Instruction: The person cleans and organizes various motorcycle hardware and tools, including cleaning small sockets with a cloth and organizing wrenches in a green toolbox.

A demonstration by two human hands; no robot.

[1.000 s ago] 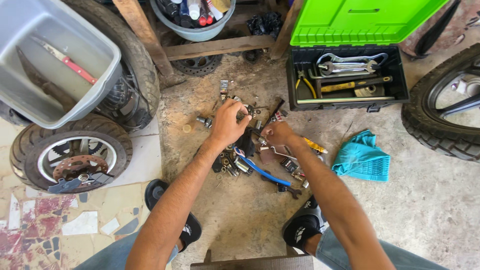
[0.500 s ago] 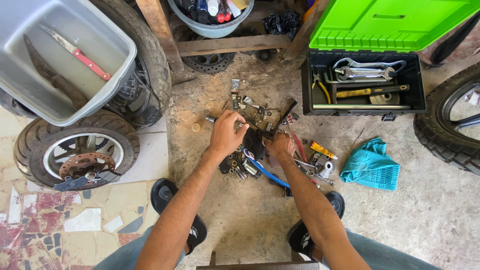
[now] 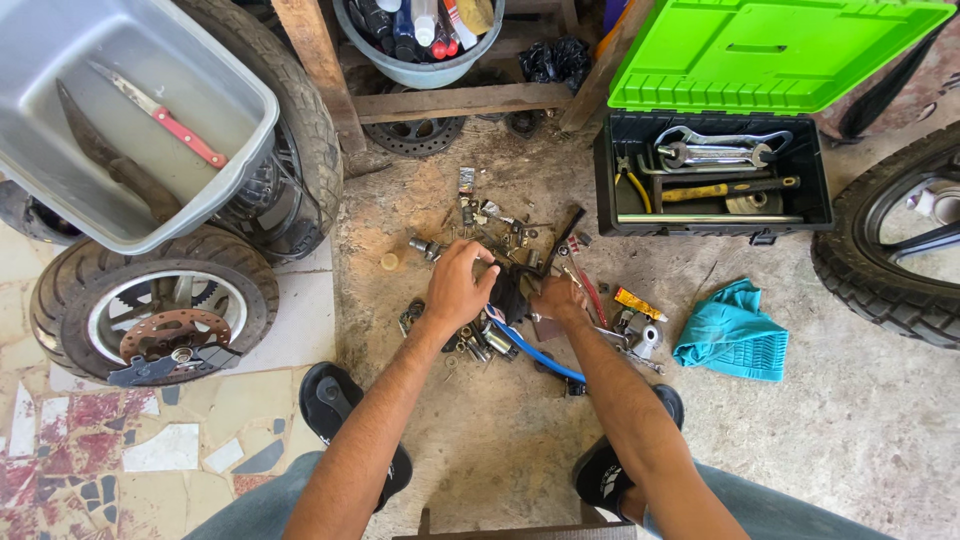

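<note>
- both hands drawn closer together over the last second, meeting now on one dark part at the middle of the scatter.
- left hand (image 3: 458, 285) curled narrow over the black part (image 3: 507, 296), fingertips pinching its top edge.
- right hand (image 3: 558, 298) closed around the same part from 3 o'clock; exact grip hidden by knuckles, cannot tell more.
- blue hose (image 3: 535, 352) trailing from beneath the hands toward 5 o'clock.
- small bolts and fittings (image 3: 480, 222) strewn at 12 o'clock, more sockets (image 3: 478, 345) at 6 o'clock, mostly unsorted.
- open toolbox (image 3: 715, 222) with green lid at 2 o'clock, wrenches and hammer lying inside, untouched.
- teal rag (image 3: 733, 330) at 3 o'clock, well apart.
- judged mid-way: one part in hand, most loose hardware left on the floor.
</note>
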